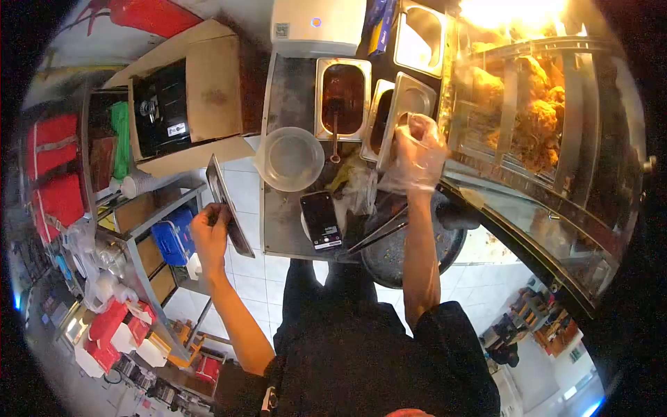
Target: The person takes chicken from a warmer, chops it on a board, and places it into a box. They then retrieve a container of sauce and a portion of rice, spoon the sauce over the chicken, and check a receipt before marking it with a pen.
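Note:
My left hand (210,233), bare, pinches the edge of a flat metal lid (237,224), which is tilted nearly edge-on beside the counter. A clear plastic glove covers my right hand (421,154). Its fingers are closed on a second metal lid (415,95), slanted over a steel pan of dark sauce (380,118) and partly covering it. To the left of that pan, an uncovered steel pan of reddish-brown sauce (344,90) has a spoon (335,142) standing in it. A round clear plastic tub (293,158) sits at the counter's left edge.
A phone (319,217) lies near the counter's front edge, with crumpled plastic (361,191) behind it. Tongs (379,229) rest across a round dark tray (417,250). At right, a lit glass cabinet (500,174) holds fried chicken (538,121). A cardboard box (215,90) stands at left.

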A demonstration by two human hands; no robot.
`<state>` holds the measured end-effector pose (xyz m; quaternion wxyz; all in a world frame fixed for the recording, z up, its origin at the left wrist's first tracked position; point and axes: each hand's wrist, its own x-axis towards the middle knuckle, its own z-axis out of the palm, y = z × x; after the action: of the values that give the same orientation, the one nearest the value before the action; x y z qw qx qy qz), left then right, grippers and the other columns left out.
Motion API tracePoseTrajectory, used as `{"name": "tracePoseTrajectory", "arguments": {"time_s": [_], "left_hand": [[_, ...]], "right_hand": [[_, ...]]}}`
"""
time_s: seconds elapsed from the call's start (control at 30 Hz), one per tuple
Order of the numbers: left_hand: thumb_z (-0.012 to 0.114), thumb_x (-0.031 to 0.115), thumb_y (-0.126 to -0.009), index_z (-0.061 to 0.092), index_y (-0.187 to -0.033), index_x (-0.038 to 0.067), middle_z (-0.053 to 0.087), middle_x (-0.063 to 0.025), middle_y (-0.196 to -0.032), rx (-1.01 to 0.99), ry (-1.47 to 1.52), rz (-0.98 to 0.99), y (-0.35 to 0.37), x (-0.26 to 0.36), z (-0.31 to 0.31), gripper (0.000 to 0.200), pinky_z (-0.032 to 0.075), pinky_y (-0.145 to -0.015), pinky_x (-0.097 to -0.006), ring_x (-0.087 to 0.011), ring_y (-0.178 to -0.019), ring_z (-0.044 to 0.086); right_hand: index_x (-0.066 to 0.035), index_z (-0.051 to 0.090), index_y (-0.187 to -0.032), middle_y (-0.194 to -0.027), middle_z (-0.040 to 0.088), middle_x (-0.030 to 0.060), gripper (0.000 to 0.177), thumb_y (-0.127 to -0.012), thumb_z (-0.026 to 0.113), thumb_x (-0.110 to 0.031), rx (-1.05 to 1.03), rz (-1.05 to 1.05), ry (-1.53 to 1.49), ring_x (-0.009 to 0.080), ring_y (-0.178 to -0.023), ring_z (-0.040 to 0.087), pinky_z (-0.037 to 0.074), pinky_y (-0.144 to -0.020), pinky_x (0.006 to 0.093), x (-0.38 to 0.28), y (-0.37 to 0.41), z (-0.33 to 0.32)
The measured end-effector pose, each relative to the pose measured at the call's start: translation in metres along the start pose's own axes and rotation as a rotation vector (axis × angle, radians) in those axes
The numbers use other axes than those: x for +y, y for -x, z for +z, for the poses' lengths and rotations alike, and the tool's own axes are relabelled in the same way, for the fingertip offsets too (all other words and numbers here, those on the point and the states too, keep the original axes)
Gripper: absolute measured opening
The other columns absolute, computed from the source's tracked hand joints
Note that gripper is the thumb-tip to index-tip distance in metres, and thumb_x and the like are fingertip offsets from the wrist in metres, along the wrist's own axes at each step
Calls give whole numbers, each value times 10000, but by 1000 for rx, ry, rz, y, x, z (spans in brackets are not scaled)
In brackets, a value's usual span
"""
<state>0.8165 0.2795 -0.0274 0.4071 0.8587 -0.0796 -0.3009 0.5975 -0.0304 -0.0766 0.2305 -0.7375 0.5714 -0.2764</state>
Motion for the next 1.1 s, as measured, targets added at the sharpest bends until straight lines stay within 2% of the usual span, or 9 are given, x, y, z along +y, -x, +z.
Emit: {"name": "tracePoseTrajectory", "arguments": {"time_s": [0.1, 0.17, 0.33, 0.47, 0.53, 0.57, 0.7, 0.93, 1.1], "left_hand": [[635, 120, -883, 641, -813, -24, 622, -25, -691, -10, -30, 43, -4, 4, 9, 160, 412, -615, -246, -75, -653, 514], [636, 124, -878, 646, -821, -31, 631, -38, -697, -17, -15, 59, -8, 6, 15, 166, 421, -617, -255, -78, -656, 523], [683, 162, -814, 665, -803, -34, 620, -80, -610, -23, -231, 281, -24, 86, 70, 197, 424, -520, -286, -106, -552, 538], [716, 257, -774, 706, -763, 8, 678, -154, -692, -37, -376, 608, -67, 134, 160, 250, 466, -520, -391, -231, -563, 647], [698, 319, -759, 721, -728, 42, 686, -188, -735, -72, -649, 545, -91, 146, 199, 279, 518, -557, -417, -326, -654, 683], [678, 336, -762, 721, -735, 45, 684, -198, -735, -35, -665, 565, -98, 144, 212, 295, 534, -587, -428, -345, -676, 685], [629, 358, -776, 709, -760, 6, 674, -249, -767, 7, -645, 556, -111, 128, 239, 361, 542, -671, -503, -409, -746, 683], [639, 341, -761, 704, -734, 14, 676, -238, -780, 34, -653, 569, -113, 121, 242, 334, 527, -647, -506, -406, -727, 677], [674, 305, -809, 686, -835, 32, 676, -187, -748, 29, -398, 606, -92, 105, 212, 275, 516, -614, -423, -341, -698, 676]], "right_hand": [[-39, 648, -964, -867, 629, -24, 146, -825, 639, 6, -144, 342, -830, 67, -727, 559, 471, -653, 215, -2, 40, -25], [-45, 634, -1020, -884, 639, -10, 184, -840, 642, -6, -350, 566, -1078, 60, -735, 569, 460, -645, 200, 19, 81, -46], [-36, 637, -1011, -856, 648, 0, 173, -843, 673, -57, -476, 827, -944, 54, -719, 574, 479, -632, 206, 38, 140, -71], [-28, 639, -1023, -850, 645, 5, 174, -853, 661, -54, -439, 754, -976, 63, -725, 569, 473, -652, 202, 26, 140, -71], [-20, 641, -1027, -850, 645, 8, 173, -854, 644, -34, -380, 667, -1059, 71, -746, 576, 468, -675, 199, 27, 137, -73], [-12, 645, -1011, -850, 645, 5, 157, -854, 638, -23, -397, 558, -827, 73, -749, 575, 461, -672, 201, 32, 132, -76], [-14, 654, -997, -838, 652, 11, 140, -858, 638, -21, -337, 561, -810, 72, -741, 577, 465, -667, 214, 19, 125, -89], [-13, 654, -995, -836, 665, 27, 161, -838, 661, -49, -402, 395, -452, 89, -753, 605, 487, -689, 237, 6, 105, -84], [-20, 656, -972, -811, 664, 7, 136, -837, 641, -27, -358, 420, -960, 83, -689, 595, 481, -617, 220, -3, 59, -60]]}}
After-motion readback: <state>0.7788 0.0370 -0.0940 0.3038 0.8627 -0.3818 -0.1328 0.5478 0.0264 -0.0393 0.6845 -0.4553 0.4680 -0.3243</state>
